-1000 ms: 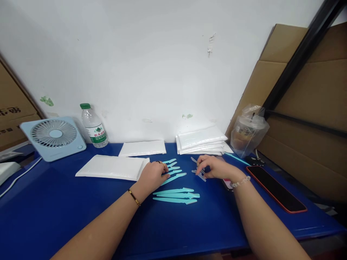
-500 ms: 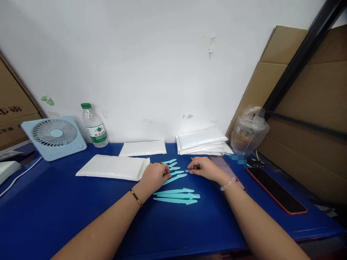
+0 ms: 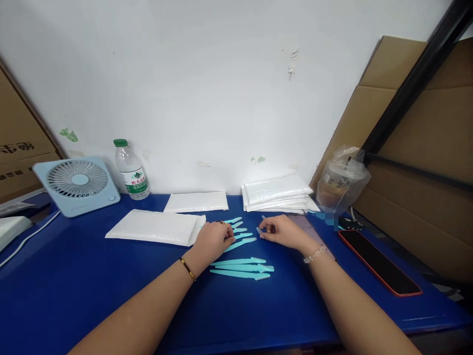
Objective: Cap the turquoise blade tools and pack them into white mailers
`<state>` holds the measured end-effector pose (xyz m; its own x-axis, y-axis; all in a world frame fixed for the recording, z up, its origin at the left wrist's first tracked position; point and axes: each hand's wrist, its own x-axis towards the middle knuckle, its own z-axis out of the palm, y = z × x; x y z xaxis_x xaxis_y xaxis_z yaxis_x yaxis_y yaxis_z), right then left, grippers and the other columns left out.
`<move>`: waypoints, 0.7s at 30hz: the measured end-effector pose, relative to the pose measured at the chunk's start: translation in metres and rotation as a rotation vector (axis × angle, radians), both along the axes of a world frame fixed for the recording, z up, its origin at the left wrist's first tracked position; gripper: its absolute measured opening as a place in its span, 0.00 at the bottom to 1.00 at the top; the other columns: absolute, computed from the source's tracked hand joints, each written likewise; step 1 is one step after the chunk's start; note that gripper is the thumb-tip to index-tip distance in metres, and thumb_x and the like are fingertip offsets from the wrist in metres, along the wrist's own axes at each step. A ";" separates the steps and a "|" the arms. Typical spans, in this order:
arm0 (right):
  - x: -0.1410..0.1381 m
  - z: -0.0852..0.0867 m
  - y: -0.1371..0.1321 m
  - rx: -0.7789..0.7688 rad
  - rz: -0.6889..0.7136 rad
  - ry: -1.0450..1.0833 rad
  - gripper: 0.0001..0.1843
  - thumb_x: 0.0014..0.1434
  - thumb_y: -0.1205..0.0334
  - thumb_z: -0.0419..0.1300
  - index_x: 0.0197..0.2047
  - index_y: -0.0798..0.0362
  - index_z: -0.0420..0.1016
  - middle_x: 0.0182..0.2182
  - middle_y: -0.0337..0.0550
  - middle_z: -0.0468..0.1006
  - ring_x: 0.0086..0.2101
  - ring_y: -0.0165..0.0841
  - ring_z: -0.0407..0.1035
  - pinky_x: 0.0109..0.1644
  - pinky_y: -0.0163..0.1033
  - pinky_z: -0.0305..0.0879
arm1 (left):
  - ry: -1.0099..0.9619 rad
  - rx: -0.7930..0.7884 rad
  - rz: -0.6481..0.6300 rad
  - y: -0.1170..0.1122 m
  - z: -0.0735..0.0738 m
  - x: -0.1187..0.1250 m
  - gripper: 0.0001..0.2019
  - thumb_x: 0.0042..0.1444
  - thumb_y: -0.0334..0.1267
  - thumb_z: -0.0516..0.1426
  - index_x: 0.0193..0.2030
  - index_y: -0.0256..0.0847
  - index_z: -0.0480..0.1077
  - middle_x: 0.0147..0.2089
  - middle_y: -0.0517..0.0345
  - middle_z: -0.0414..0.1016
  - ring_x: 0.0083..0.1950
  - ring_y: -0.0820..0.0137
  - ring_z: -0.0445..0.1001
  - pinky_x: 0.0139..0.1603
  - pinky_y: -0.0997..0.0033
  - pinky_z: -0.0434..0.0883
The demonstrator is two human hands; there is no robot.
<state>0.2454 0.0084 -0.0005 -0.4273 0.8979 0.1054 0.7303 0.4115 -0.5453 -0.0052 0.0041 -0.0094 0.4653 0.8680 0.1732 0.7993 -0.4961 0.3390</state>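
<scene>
My left hand (image 3: 213,240) is closed over the handle ends of several teal eyebrow razors (image 3: 244,242), whose tips fan out to its right. Its palm side is hidden, so I cannot tell how many it grips. Just below lie more eyebrow razors (image 3: 242,267), roughly side by side on the table. My right hand (image 3: 281,230) pinches a small translucent cap-like piece (image 3: 259,230) between thumb and fingers, apart from the razor tips. Another pale sliver shows at its upper fingers. An open white padded mailer (image 3: 151,228) lies beside my left hand, its mouth facing the razors.
On the blue table (image 3: 92,291) stand a light blue fan (image 3: 79,185) and a water bottle (image 3: 133,172). By the wall are a flat mailer (image 3: 197,201) and a mailer stack (image 3: 277,192). At right are a bagged drink (image 3: 338,182), a phone (image 3: 314,234) and a red-edged phone (image 3: 379,261).
My right hand has drawn slightly right, away from the razor tips, with the translucent piece in its fingers. My left hand stays over the razors. The whole view has shifted a little.
</scene>
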 end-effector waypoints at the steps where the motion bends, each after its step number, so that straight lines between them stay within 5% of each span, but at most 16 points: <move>1: 0.002 0.001 0.000 0.007 -0.008 -0.002 0.11 0.54 0.59 0.58 0.39 0.53 0.77 0.25 0.40 0.75 0.25 0.30 0.67 0.29 0.34 0.61 | -0.001 0.003 0.000 0.000 0.000 0.000 0.07 0.53 0.42 0.56 0.31 0.43 0.73 0.32 0.59 0.76 0.34 0.68 0.72 0.33 0.71 0.62; 8: 0.011 0.004 0.004 0.092 0.143 -0.020 0.11 0.53 0.66 0.59 0.41 0.48 0.77 0.39 0.42 0.73 0.36 0.33 0.68 0.41 0.36 0.63 | 0.009 -0.004 -0.001 0.000 -0.001 0.000 0.07 0.52 0.42 0.57 0.32 0.42 0.73 0.32 0.60 0.76 0.34 0.69 0.72 0.33 0.72 0.62; 21: -0.007 -0.007 0.007 0.027 0.108 0.069 0.06 0.54 0.61 0.61 0.33 0.52 0.78 0.32 0.41 0.74 0.31 0.30 0.67 0.36 0.34 0.63 | -0.004 -0.035 -0.007 0.001 0.000 0.000 0.06 0.52 0.41 0.57 0.32 0.42 0.73 0.32 0.60 0.76 0.34 0.69 0.72 0.32 0.73 0.62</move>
